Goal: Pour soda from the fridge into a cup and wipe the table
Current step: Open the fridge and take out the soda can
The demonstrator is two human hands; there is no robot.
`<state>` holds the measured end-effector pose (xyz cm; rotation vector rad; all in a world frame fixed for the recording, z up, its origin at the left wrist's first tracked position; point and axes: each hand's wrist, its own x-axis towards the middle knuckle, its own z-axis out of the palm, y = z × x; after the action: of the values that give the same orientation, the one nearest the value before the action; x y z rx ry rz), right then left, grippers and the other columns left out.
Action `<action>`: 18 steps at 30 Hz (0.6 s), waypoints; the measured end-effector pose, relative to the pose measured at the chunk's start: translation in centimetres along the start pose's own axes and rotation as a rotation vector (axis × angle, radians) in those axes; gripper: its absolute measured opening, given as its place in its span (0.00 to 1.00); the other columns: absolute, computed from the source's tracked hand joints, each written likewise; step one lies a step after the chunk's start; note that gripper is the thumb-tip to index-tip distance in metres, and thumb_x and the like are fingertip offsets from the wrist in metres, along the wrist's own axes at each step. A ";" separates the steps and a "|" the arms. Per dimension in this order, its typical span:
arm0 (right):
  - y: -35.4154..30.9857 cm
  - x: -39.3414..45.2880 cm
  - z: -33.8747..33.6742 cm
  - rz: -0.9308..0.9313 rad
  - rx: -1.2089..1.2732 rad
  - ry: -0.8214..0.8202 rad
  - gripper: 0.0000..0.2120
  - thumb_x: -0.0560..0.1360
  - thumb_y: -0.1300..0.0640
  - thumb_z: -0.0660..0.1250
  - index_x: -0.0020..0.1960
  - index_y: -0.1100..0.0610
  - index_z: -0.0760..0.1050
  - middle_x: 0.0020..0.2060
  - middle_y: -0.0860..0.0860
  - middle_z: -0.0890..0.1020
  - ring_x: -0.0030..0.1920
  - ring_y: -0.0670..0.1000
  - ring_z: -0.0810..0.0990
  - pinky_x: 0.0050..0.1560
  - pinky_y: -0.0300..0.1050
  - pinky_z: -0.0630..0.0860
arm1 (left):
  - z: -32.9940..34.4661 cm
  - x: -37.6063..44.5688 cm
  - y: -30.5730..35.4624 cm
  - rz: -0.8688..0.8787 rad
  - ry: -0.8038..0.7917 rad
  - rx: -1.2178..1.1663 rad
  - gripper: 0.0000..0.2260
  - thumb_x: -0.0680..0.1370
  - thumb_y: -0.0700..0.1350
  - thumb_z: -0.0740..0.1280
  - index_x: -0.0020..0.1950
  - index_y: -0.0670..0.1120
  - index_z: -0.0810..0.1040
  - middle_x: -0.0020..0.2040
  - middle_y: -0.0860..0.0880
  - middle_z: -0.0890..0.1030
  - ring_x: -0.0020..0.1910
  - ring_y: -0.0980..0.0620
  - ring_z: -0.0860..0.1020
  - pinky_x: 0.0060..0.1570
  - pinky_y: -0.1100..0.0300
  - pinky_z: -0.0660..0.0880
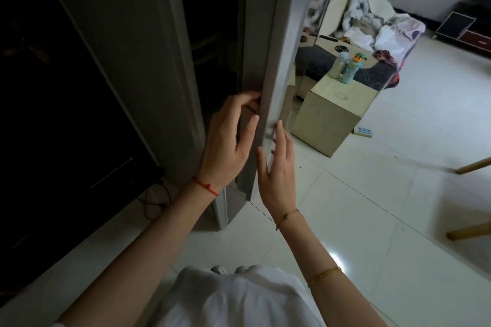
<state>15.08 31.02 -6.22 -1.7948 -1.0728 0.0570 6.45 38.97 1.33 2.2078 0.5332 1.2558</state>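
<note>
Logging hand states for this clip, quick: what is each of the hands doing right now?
Left hand: fingers curled round the edge of the fridge door, gripping it.
Right hand: open, straight fingers against the door's outer face.

The fridge door point(276, 42) at upper centre looks like brushed metal with a glossy, mirror-like front. The floor point(372, 207) at lower right is pale glossy tile. A red cord point(206, 186) at centre looks like woven thread. Chair legs point(473, 167) at right look like wood.
</note>
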 end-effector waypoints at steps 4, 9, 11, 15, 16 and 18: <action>1.4 -0.4 -2.1 0.018 -0.014 0.069 0.27 0.83 0.51 0.58 0.78 0.58 0.55 0.73 0.54 0.65 0.73 0.50 0.66 0.70 0.53 0.70 | 2.0 0.0 0.7 0.147 0.063 0.103 0.12 0.79 0.41 0.66 0.62 0.40 0.77 0.59 0.42 0.80 0.61 0.51 0.72 0.61 0.56 0.73; 2.4 -0.4 -4.5 0.013 -0.037 0.148 0.27 0.82 0.49 0.58 0.77 0.57 0.58 0.72 0.53 0.67 0.71 0.50 0.68 0.68 0.53 0.72 | 4.0 0.5 1.7 0.243 0.074 0.131 0.12 0.78 0.40 0.68 0.60 0.41 0.79 0.58 0.43 0.79 0.61 0.47 0.71 0.65 0.66 0.64; 2.9 -0.3 -5.3 0.017 -0.069 0.176 0.26 0.82 0.49 0.58 0.77 0.57 0.59 0.72 0.52 0.67 0.72 0.49 0.67 0.69 0.52 0.71 | 4.8 0.6 2.2 0.274 0.059 0.133 0.11 0.78 0.39 0.68 0.60 0.41 0.80 0.58 0.43 0.80 0.60 0.46 0.71 0.65 0.66 0.63; 3.9 -0.1 -7.0 0.015 -0.165 0.222 0.24 0.83 0.50 0.56 0.76 0.58 0.61 0.72 0.52 0.68 0.72 0.49 0.66 0.71 0.51 0.68 | 6.5 0.7 3.0 0.328 0.008 0.129 0.13 0.78 0.39 0.68 0.62 0.41 0.79 0.59 0.43 0.80 0.60 0.44 0.72 0.63 0.59 0.69; 4.1 -0.1 -7.5 0.016 -0.191 0.233 0.24 0.83 0.50 0.55 0.76 0.58 0.61 0.72 0.52 0.68 0.72 0.49 0.66 0.71 0.50 0.68 | 7.0 0.8 3.3 0.338 -0.004 0.123 0.13 0.78 0.39 0.67 0.63 0.41 0.79 0.59 0.43 0.80 0.60 0.44 0.72 0.61 0.57 0.71; 4.5 -0.2 -8.5 0.027 -0.214 0.264 0.23 0.83 0.50 0.54 0.76 0.58 0.62 0.72 0.52 0.69 0.71 0.49 0.67 0.71 0.48 0.68 | 7.8 0.9 4.1 0.362 -0.042 0.109 0.14 0.79 0.39 0.66 0.64 0.41 0.79 0.60 0.43 0.80 0.61 0.43 0.72 0.60 0.52 0.73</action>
<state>21.91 24.29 -5.55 -1.9440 -0.8904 -0.2813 14.02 34.30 1.21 2.4956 0.1919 1.3807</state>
